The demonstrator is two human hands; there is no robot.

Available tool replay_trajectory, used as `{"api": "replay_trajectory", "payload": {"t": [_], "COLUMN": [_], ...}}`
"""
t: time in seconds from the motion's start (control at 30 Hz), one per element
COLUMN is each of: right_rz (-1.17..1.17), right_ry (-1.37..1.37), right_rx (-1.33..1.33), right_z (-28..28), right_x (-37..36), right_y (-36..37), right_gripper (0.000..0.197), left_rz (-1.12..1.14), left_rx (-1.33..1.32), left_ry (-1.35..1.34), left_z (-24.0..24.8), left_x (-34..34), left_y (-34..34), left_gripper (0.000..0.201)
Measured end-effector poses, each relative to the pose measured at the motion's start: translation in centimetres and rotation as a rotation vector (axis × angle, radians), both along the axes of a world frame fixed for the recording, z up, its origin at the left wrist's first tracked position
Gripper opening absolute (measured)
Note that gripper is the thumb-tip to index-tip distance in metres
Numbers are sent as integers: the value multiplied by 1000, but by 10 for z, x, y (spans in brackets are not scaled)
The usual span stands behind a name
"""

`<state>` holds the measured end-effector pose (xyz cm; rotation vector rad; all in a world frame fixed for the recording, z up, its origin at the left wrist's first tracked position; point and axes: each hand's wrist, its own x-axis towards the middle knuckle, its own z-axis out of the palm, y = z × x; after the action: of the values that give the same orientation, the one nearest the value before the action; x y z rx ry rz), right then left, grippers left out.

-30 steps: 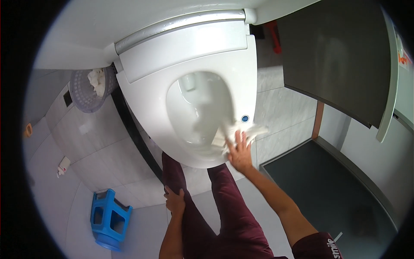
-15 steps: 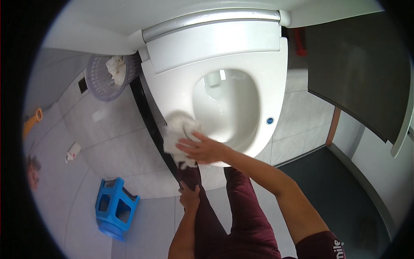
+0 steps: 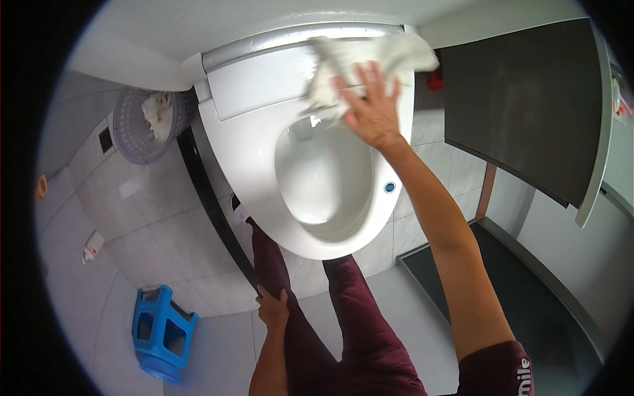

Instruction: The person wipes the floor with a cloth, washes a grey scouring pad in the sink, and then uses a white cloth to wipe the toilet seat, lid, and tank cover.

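Observation:
A white cloth (image 3: 409, 54), blurred by motion, lies bunched across the back of the toilet's white seat and lid hinge area. My right hand (image 3: 373, 109) presses on it palm down, fingers spread. Below the hand is the white toilet (image 3: 247, 155), its lid raised and its bowl uncovered. My left hand (image 3: 272, 309) rests on the knee of my maroon trousers (image 3: 300, 323), with thumb and fingers curved around the leg.
At the left is a lilac waste basket (image 3: 122, 125) holding crumpled white paper. A white bottle (image 3: 94, 245) and a blue plastic stool (image 3: 157, 330) are on the tiled floor. A dark cabinet panel (image 3: 522, 105) stands at the right, above a dark mat (image 3: 522, 297).
My right hand has carried the cloth from the seat's left front edge to its back right. My left hand stays on the knee. The whole view has shifted slightly.

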<state>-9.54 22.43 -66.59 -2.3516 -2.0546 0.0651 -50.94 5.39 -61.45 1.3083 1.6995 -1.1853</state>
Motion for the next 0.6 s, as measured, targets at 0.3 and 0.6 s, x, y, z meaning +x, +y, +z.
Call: {"api": "replay_trajectory", "payload": {"t": [0.3, 0.6], "right_rz": [-465, -726], "right_ry": [255, 457], "right_rx": [-18, -239], "right_z": [-3, 15], "right_x": [-51, -188], "right_y": [-174, -252], "right_gripper": [67, 66], "left_rz": [-18, -11], "left_rx": [21, 53], "left_ry": [-11, -45], "left_z": [1, -1], "left_x": [-1, -5], "left_y": [2, 3], "left_gripper": [73, 74]}}
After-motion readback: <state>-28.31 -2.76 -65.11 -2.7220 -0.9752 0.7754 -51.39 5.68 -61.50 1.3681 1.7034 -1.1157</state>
